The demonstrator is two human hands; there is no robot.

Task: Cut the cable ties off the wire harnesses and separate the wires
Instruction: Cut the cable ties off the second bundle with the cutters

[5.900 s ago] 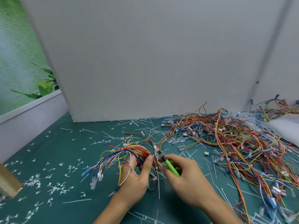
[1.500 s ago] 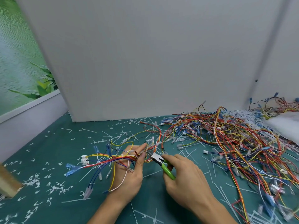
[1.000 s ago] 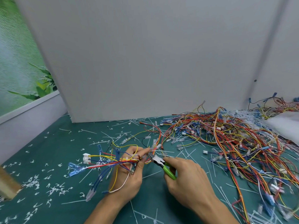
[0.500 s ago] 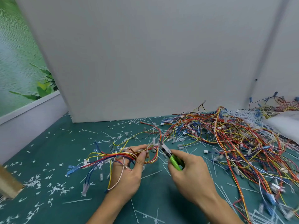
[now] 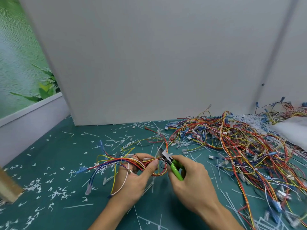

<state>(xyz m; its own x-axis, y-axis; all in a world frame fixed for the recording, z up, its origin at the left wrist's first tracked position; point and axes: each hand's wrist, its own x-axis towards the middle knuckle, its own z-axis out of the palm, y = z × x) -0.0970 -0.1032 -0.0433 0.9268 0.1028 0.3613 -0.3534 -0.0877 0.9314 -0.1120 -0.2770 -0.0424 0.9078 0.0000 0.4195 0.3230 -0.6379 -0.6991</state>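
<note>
Both hands busy: left hand (image 5: 134,178) pinches the wire harness (image 5: 114,161), right hand (image 5: 191,178) grips green cutters (image 5: 175,170), blades beside the wires, above the tabletop (image 5: 66,155).

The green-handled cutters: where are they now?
In the head view, the right hand grips the green-handled cutters, their tip beside the wire harness that the left hand holds.

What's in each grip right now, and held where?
Left-hand grip pinches the wire harness at its bundled middle. Right-hand grip holds the cutters by the green handles.
</note>
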